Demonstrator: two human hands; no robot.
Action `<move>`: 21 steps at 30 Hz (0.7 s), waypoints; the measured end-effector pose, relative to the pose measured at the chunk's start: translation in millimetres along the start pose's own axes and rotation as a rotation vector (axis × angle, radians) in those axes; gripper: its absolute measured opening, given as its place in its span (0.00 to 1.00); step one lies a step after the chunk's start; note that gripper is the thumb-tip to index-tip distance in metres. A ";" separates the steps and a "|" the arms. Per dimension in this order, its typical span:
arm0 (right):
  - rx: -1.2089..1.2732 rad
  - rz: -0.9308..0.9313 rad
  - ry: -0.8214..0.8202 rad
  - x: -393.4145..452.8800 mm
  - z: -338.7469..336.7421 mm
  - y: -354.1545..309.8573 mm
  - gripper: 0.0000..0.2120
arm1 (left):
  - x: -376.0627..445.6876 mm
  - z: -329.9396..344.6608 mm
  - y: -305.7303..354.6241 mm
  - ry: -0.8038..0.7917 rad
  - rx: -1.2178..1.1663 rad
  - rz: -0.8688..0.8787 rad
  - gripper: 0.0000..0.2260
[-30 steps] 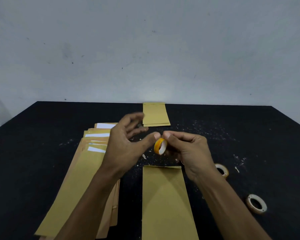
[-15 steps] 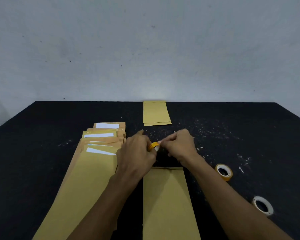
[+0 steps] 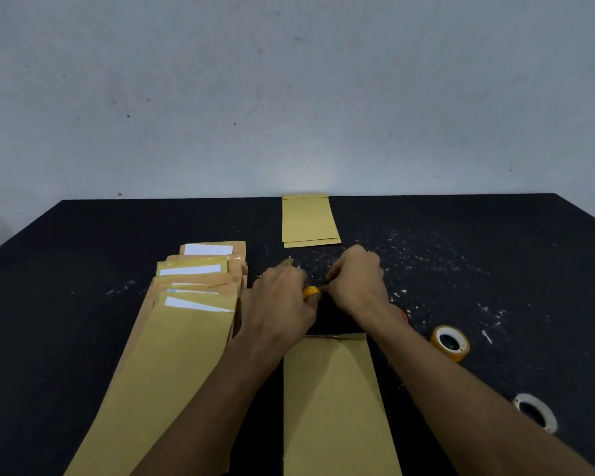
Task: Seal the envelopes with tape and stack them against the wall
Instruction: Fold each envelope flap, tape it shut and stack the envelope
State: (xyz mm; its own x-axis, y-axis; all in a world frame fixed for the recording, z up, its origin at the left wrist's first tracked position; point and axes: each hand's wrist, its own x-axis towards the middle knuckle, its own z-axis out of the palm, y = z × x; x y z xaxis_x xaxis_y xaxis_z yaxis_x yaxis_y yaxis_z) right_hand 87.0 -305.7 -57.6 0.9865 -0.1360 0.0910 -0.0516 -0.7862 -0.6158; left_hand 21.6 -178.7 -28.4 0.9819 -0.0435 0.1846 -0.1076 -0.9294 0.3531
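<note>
Both hands — left hand (image 3: 282, 304) and right hand (image 3: 356, 286) — pinched a small tape roll (image 3: 311, 291) just past an envelope (image 3: 337, 400) at the tabletop's (image 3: 83, 235) near edge; a sealed stack (image 3: 308, 219) lay against the far edge.

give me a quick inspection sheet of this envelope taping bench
surface: black table, white flecks scattered over its far right part.
job's things: envelope lies flat below the hands; fanned envelope pile on the left; small stack against the wall; yellow tape roll between the hands.
clutter: spare tape roll and white ring on the right.
hands: left hand grips the yellow tape roll; right hand pinches at it.
cables: nothing seen.
surroundings: plain grey wall.
</note>
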 end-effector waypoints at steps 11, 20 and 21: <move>0.550 -0.027 -0.082 -44.2 -48.1 -13.0 0.03 | -20.7 -40.2 -7.5 0.122 -1.330 -0.053 0.17; 1.019 0.128 -0.210 -82.1 -61.1 -32.8 0.13 | -38.3 -40.4 -0.8 0.116 -1.643 0.005 0.24; 1.031 0.131 -0.186 -84.1 -61.0 -33.6 0.13 | -40.0 -39.7 -0.1 0.115 -1.633 0.013 0.24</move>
State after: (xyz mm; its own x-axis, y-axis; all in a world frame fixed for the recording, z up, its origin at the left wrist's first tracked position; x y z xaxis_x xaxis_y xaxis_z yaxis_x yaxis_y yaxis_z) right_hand -3.7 -304.6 3.2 0.9956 -0.0195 -0.0917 -0.0884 0.1327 -0.9872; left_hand -23.9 -162.3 0.6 0.9716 0.0477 0.2319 -0.2299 0.4250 0.8755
